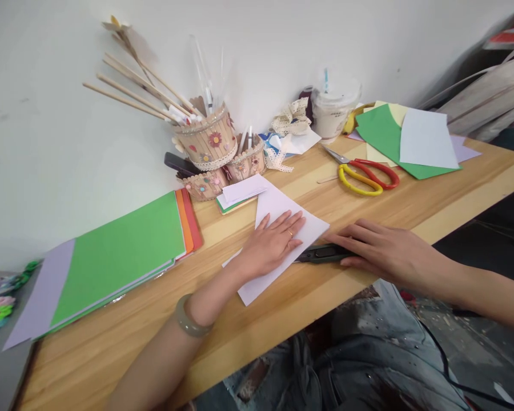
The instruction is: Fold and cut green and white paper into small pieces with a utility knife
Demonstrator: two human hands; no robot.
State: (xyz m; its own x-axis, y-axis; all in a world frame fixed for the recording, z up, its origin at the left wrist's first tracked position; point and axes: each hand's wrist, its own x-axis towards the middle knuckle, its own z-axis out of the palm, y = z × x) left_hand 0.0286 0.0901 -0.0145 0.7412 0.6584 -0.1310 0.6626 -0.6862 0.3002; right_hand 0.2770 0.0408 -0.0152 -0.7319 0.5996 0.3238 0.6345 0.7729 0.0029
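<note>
My left hand (pixel 268 248) lies flat with fingers spread on a folded piece of pale lilac paper (pixel 278 200), pressing it to the table. On its wrist is a greenish bangle. Just to the right, my right hand (pixel 379 245) grips the rear of a dark utility knife (pixel 325 253) lying along the tabletop. The knife's front end meets the paper's lower right edge, and whether its blade is out is hidden. Behind the folded paper sits a small stack of cut paper pieces (pixel 242 191), white on top with green below.
Red-and-yellow-handled scissors (pixel 362 176) rest beyond my right hand. Coloured sheets (pixel 428 140) and a lidded plastic cup (pixel 332 114) stand at the back right. Decorated wooden pen holders (pixel 208 142) are by the wall. A green-topped paper stack (pixel 120 251) lies left.
</note>
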